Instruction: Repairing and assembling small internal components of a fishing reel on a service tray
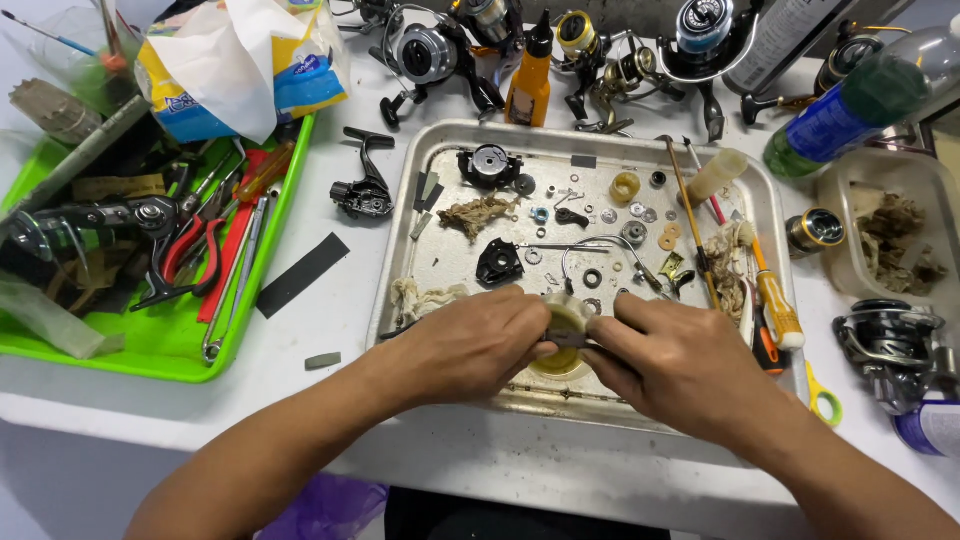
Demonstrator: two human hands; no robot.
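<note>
Both forearms come up from the lower corners of the head view and meet over the near edge of the metal tray, which sits at the middle of the white desk. The left hand enters from seven o'clock, palm down, knuckles up, its fingers curled inward toward three o'clock; its grip is pressed closed around the left side of a small pale, yellowish-white part. The right hand enters from five o'clock, likewise palm down, with the fingers pointing toward nine o'clock and the grip pinching the right side of the same part, where a dark bit shows between the fingertips. The part is held just above the tray floor at the tray's six o'clock edge, over a round amber-stained patch. Around the tray, loose washers, a wire bail and a black reel piece lie at twelve o'clock from the hands. An orange-handled screwdriver lies at three o'clock of the right hand, and a green tray of tools sits at nine o'clock on the desk.
</note>
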